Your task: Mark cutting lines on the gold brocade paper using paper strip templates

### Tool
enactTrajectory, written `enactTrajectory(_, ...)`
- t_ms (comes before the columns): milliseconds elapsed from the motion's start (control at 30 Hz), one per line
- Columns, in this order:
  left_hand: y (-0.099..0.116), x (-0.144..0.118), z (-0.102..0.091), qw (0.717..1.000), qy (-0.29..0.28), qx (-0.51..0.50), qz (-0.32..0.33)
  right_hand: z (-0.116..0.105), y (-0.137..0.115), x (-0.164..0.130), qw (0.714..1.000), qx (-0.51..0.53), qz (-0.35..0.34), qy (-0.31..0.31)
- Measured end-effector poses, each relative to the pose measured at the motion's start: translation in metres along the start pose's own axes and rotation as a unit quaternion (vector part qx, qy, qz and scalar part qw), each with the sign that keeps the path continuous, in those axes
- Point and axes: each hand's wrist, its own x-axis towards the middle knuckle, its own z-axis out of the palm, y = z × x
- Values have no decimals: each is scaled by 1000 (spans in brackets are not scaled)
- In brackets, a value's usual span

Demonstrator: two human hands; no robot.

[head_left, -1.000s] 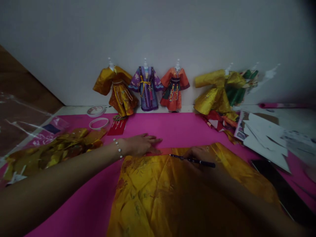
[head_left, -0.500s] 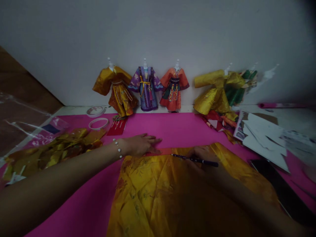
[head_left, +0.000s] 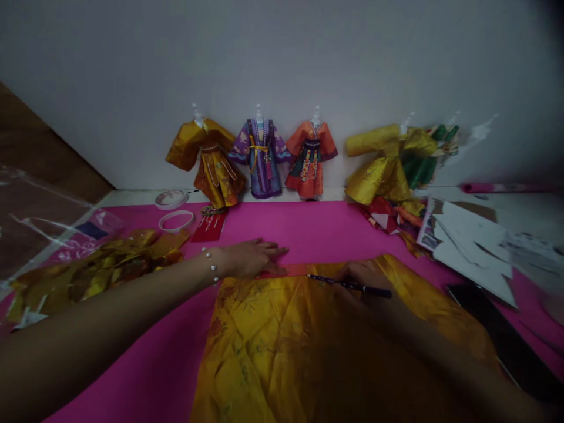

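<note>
A large sheet of golden patterned paper [head_left: 282, 346] lies on the pink mat [head_left: 145, 364] in front of me. My left hand [head_left: 251, 257], with a pearl bracelet at the wrist, presses flat on an orange strip [head_left: 288, 270] along the sheet's far edge. My right hand [head_left: 365, 277] holds a dark pen [head_left: 350, 286], whose tip touches the sheet's far edge just right of the orange strip.
Several miniature robes stand on small mannequins against the wall: gold [head_left: 209, 158], purple [head_left: 262, 155], orange [head_left: 312, 155], gold and green [head_left: 396, 161]. Two tape rolls [head_left: 176, 220] and gold scraps [head_left: 97, 264] lie left. White papers [head_left: 471, 247] and a dark tablet [head_left: 506, 341] lie right.
The pen and my right hand have slid slightly to the right along the sheet's far edge. My left hand has stayed in place.
</note>
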Motion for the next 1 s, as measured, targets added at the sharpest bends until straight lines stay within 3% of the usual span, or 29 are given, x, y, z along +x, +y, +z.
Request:
enactTrajectory(467, 1, -1, -1, 1000, 4, -4, 8, 0, -2, 1, 1000, -20, -1, 0)
enactTrajectory(733, 0, 1, 0, 1000, 5, -4, 6, -4, -11, 5, 999, 19, -27, 10)
enactTrajectory(867, -2, 1, 2, 1000, 0, 3, 10, -1, -30, 12, 995, 59, -72, -45)
enactTrajectory(1000, -4, 2, 5, 1000, 3, 5, 14, 19, -45, 18, 988, 69, -97, -103)
